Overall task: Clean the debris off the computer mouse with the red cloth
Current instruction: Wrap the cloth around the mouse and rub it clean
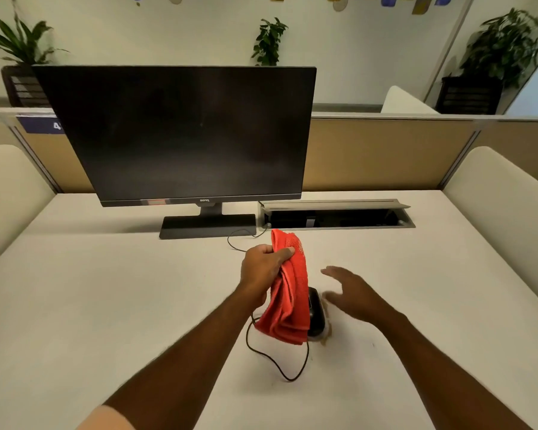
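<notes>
Left hand (263,268) centre frame, raised, fist closed on the red cloth (288,293), forearm running in from lower left. I see right hand (351,294) right of centre, flat, fingers spread, holding nothing, slightly blurred

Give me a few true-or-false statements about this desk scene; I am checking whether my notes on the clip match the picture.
1. The left hand holds the red cloth off the table. True.
2. The right hand has closed its grip on the computer mouse. False: it is open, fingers spread, beside the mouse.
3. The monitor screen is dark. True.
4. The mouse is wireless. False: a black cable loops on the table near it.
5. The cloth lies flat over the mouse. False: it hangs bunched from the left hand, partly hiding the mouse.
</notes>
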Available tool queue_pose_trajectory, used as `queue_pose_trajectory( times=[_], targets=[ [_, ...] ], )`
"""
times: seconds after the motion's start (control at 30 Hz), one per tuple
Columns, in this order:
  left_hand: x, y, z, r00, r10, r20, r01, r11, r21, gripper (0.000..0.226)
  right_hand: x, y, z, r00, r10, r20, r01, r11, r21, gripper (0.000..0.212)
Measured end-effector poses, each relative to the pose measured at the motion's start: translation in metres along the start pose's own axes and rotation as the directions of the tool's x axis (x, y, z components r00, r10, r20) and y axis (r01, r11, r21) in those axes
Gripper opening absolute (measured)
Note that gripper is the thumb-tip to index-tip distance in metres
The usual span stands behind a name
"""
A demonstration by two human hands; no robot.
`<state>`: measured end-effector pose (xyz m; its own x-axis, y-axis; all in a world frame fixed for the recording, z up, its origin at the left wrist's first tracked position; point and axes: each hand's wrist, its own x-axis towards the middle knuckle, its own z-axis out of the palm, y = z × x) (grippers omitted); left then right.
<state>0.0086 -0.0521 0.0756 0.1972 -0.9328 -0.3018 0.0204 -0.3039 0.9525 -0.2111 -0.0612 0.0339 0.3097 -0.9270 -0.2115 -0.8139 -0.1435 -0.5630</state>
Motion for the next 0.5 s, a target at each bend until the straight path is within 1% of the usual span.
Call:
queue_pose_trajectory(
  times=[0.03,0.07,0.1,0.13,0.17,0.23,0.3,0.33,0.4,0.5],
  targets=[
    [0.0,0.003,0.005,0.999,0.001,-0.047,-0.001,1.0,-0.002,0.027,-0.002,-0.009,-0.007,0.993,0.019,-0.115,-0.005,0.993,0.119,0.045],
    [-0.001,0.005,0.01,0.996,0.005,-0.092,-0.004,1.0,0.01,0.028,-0.005,-0.02,-0.013,0.983,0.053,-0.178,-0.005,0.965,0.261,0.035],
    [-0.001,0.007,0.017,0.992,0.012,-0.127,-0.008,1.0,0.028,0.028,-0.007,-0.031,-0.02,0.981,0.075,-0.177,0.0,0.921,0.389,0.031],
    [-0.002,0.009,0.024,0.989,0.022,-0.148,-0.015,0.999,0.047,0.028,-0.009,-0.043,-0.025,0.989,0.067,-0.128,0.002,0.88,0.474,0.033],
    [-0.003,0.011,0.031,0.987,0.034,-0.156,-0.024,0.998,0.066,0.026,-0.01,-0.052,-0.029,0.998,0.039,-0.054,-0.006,0.857,0.515,0.039],
    [-0.005,0.015,0.044,0.987,0.044,-0.157,-0.031,0.996,0.083,0.024,-0.011,-0.066,-0.034,0.998,0.008,0.068,-0.042,0.857,0.514,0.057],
    [-0.006,0.017,0.054,0.992,0.022,-0.123,-0.016,0.999,0.048,0.023,-0.01,-0.068,-0.037,0.995,0.022,0.094,-0.067,0.855,0.514,0.071],
    [-0.006,0.017,0.056,0.995,0.003,-0.097,-0.002,1.0,0.017,0.023,-0.009,-0.066,-0.038,0.995,0.029,0.098,-0.076,0.848,0.524,0.072],
    [-0.007,0.017,0.059,0.999,-0.043,-0.004,0.042,0.997,-0.07,0.025,-0.008,-0.055,-0.04,0.994,0.037,0.107,-0.088,0.847,0.525,0.064],
    [-0.007,0.012,0.057,0.978,-0.073,0.196,0.123,0.959,-0.256,0.034,-0.002,-0.035,-0.039,0.994,0.089,0.069,-0.112,0.843,0.526,0.051]
  ],
)
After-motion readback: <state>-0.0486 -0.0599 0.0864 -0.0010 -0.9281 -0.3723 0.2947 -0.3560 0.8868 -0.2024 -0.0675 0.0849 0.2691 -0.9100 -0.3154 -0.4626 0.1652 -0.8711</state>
